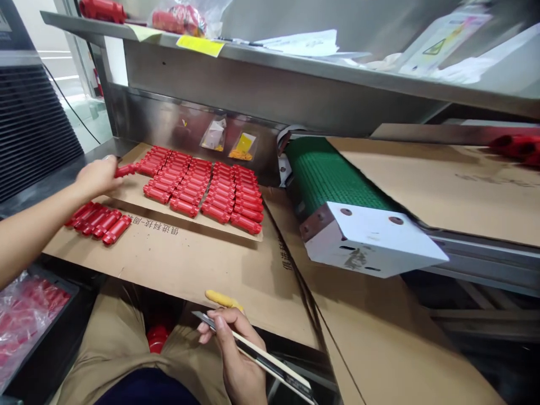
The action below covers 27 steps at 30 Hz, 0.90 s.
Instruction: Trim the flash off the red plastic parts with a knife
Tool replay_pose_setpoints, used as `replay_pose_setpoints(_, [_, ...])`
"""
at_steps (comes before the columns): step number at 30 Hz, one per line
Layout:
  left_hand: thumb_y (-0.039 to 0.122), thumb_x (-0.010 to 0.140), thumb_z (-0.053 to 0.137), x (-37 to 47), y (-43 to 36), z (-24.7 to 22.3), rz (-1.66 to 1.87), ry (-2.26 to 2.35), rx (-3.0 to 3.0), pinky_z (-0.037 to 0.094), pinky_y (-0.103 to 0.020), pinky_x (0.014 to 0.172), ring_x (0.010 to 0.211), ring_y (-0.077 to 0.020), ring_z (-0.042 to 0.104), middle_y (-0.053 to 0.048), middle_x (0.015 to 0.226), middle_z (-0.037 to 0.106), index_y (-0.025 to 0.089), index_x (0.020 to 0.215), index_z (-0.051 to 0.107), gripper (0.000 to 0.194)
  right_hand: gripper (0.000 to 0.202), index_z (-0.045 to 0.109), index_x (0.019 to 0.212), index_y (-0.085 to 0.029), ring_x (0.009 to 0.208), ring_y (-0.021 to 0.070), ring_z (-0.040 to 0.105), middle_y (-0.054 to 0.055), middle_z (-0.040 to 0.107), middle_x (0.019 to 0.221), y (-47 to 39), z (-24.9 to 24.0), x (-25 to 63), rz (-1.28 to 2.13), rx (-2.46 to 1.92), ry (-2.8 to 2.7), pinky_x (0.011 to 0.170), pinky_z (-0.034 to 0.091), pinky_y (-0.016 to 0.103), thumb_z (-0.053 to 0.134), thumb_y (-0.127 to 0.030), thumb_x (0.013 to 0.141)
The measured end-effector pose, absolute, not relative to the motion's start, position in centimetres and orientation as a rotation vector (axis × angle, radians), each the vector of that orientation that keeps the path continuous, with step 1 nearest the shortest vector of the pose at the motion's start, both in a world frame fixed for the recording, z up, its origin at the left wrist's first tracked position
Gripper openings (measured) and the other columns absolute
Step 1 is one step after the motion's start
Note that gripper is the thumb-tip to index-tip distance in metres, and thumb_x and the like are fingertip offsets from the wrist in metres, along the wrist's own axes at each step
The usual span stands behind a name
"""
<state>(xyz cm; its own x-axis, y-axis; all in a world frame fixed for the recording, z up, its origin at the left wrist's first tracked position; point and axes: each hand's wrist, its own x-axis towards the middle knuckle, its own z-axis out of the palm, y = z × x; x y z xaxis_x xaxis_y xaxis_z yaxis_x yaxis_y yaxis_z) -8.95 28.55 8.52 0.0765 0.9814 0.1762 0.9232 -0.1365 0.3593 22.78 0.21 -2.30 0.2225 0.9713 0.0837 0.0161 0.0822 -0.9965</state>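
Observation:
My left hand (99,173) is closed on a short red plastic tube (125,170) at the left end of several rows of similar red tubes (185,185), laid out on a cardboard sheet (248,236). Nearer to me, below that wrist, a shorter row of red tubes (103,224) lies on the cardboard. At the front edge my right hand (240,349) grips a slim utility knife (270,363) with a pale handle, its blade pointing up and left. One finger of this hand wears a yellow finger cot (223,299) and stretches out over the cardboard.
A green conveyor belt (337,174) with a white metal end bracket (371,242) stands to the right. Two small plastic bags (242,147) lean at the back wall. A metal shelf (270,56) runs overhead. At lower left is a bin (54,332) of bagged red parts.

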Motion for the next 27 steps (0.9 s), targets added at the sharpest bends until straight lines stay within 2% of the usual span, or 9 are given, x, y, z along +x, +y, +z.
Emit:
replay_pose_setpoints(3, [0.059, 0.099, 0.057, -9.4, 21.3, 8.6, 0.656, 1.833, 2.052, 0.057, -0.036, 0.076, 0.077, -0.0242, 0.072, -0.005, 0.089, 0.078, 0.012, 0.126, 0.069, 0.055, 0.027, 0.076, 0.1, -0.019, 0.061, 0.0149, 0.071, 0.005, 0.074, 0.078, 1.3, -2.2, 22.9, 1.027, -1.213, -1.181, 0.058, 0.06, 0.024, 0.07, -0.045, 0.103])
replay_pose_setpoints(4, [0.061, 0.101, 0.054, -8.7, 18.4, 8.0, 0.678, 1.728, 2.005, 0.058, -0.034, 0.075, 0.08, -0.0243, 0.074, -0.004, 0.093, 0.08, 0.017, 0.133, 0.069, 0.056, 0.026, 0.075, 0.103, -0.02, 0.06, 0.0139, 0.07, 0.003, 0.072, 0.078, 1.7, -2.0, 22.7, 1.051, -1.207, -1.195, 0.056, 0.058, 0.023, 0.07, -0.046, 0.102])
replay_pose_setpoints(7, [0.053, 0.089, 0.079, -5.6, 9.8, 5.2, 0.881, 1.326, 1.577, 0.061, -0.031, 0.078, 0.092, -0.0269, 0.078, -0.009, 0.108, 0.084, 0.023, 0.116, 0.081, 0.041, 0.029, 0.074, 0.107, -0.021, 0.053, 0.0098, 0.059, -0.002, 0.063, 0.071, 2.8, -1.0, 22.0, 1.15, -1.226, -1.189, 0.05, 0.049, 0.019, 0.072, -0.049, 0.1])
replay_pose_setpoints(11, [0.044, 0.087, 0.083, -2.2, 3.0, 1.2, 0.833, 1.206, 1.157, 0.062, -0.029, 0.078, 0.088, -0.0235, 0.079, -0.009, 0.105, 0.084, 0.025, 0.111, 0.082, 0.03, 0.039, 0.069, 0.096, -0.019, 0.05, 0.0074, 0.048, -0.004, 0.058, 0.068, 3.2, -0.4, 20.7, 1.495, -1.176, -1.199, 0.044, 0.04, 0.017, 0.077, -0.058, 0.094])
replay_pose_setpoints(14, [0.046, 0.083, 0.088, -1.4, 1.3, -0.7, 0.933, 1.331, 1.011, 0.057, -0.022, 0.066, 0.073, -0.0166, 0.072, -0.004, 0.085, 0.08, 0.022, 0.099, 0.08, 0.03, 0.047, 0.06, 0.091, -0.021, 0.046, 0.0053, 0.044, -0.007, 0.055, 0.063, 2.4, -1.1, 19.9, 1.653, -1.192, -1.073, 0.043, 0.038, 0.016, 0.082, -0.062, 0.088])
replay_pose_setpoints(18, [0.058, 0.087, 0.08, -0.6, 0.8, -1.2, 1.006, 1.461, 0.896, 0.038, -0.017, 0.047, 0.049, -0.0088, 0.048, 0.004, 0.055, 0.059, 0.019, 0.082, 0.07, 0.041, 0.053, 0.056, 0.087, -0.021, 0.038, 0.0057, 0.044, -0.01, 0.05, 0.051, 1.2, -2.5, 19.3, 1.656, -1.231, -0.985, 0.038, 0.034, 0.015, 0.075, -0.071, 0.09])
replay_pose_setpoints(23, [0.064, 0.092, 0.072, -0.3, 1.1, -0.4, 0.994, 1.457, 0.933, 0.037, -0.018, 0.048, 0.051, -0.0089, 0.046, 0.004, 0.058, 0.055, 0.019, 0.073, 0.064, 0.049, 0.051, 0.056, 0.082, -0.021, 0.037, 0.0063, 0.044, -0.008, 0.051, 0.051, 0.4, -2.9, 19.5, 1.531, -1.287, -1.047, 0.038, 0.034, 0.016, 0.069, -0.068, 0.096])
replay_pose_setpoints(25, [0.056, 0.09, 0.078, -0.4, 1.1, -0.3, 1.046, 1.444, 1.026, 0.044, -0.019, 0.053, 0.058, -0.0106, 0.053, 0.002, 0.065, 0.06, 0.019, 0.08, 0.072, 0.039, 0.047, 0.058, 0.079, -0.02, 0.043, 0.0076, 0.048, -0.006, 0.053, 0.056, 0.2, -2.8, 19.8, 1.376, -1.354, -1.163, 0.042, 0.038, 0.018, 0.065, -0.061, 0.101])
replay_pose_setpoints(27, [0.045, 0.086, 0.085, -0.3, 1.0, -0.3, 1.148, 1.397, 1.074, 0.053, -0.022, 0.064, 0.072, -0.0143, 0.065, -0.002, 0.083, 0.07, 0.021, 0.092, 0.078, 0.025, 0.042, 0.062, 0.079, -0.019, 0.049, 0.0089, 0.05, -0.003, 0.057, 0.061, 0.1, -2.7, 19.9, 1.205, -1.397, -1.271, 0.046, 0.041, 0.019, 0.062, -0.052, 0.105])
